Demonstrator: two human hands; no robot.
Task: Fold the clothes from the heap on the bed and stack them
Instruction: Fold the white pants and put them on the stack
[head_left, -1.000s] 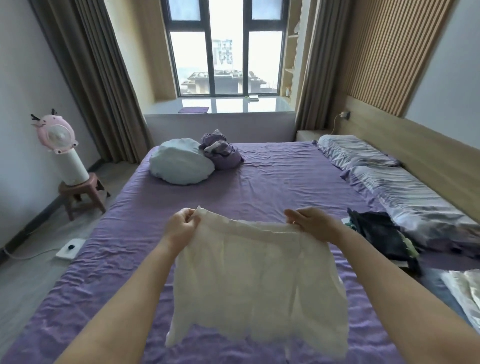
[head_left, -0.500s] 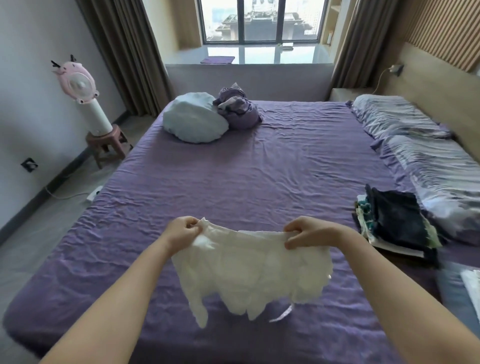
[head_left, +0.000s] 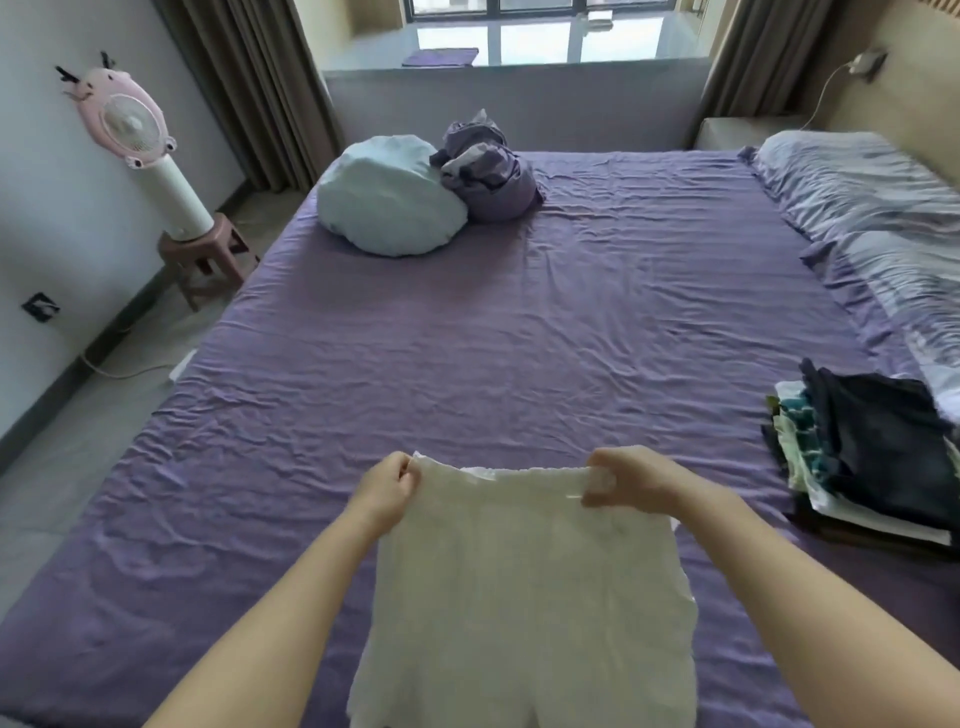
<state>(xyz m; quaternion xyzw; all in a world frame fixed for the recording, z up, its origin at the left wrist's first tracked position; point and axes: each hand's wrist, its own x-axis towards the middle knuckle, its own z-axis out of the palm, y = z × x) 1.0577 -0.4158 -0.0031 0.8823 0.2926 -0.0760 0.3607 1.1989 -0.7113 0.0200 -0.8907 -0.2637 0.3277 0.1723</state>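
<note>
**White garment stretched between both your hands, hanging toward you over the bed**

The white garment (head_left: 524, 587) hung in front of you, held up by its top edge. That edge ran left to right, roughly level, and the rest of the cloth fell from it toward your body, with its lower hem reaching the bottom of the view. It looked like a pair of light shorts or a short skirt, though the cut was hard to tell.

Your left hand (head_left: 387, 486) pinched the left corner of the top edge, fingers curled round the fabric. Your right hand (head_left: 618, 478) pinched the right corner the same way. Both hands were about level, with the garment's width pulled taut between them, so neither was nearer to it than the other.

Beneath the cloth lay the purple bed (head_left: 467, 364), wrinkled but bare just beyond your hands; laying the garment flat there seemed the likely next step. The stack of folded clothes (head_left: 878, 452), dark on top, sat well off to your right, closer to your right hand.

At the far end lay a pale blue cushion (head_left: 389, 202) touching a crumpled purple bundle (head_left: 488, 171).
</note>
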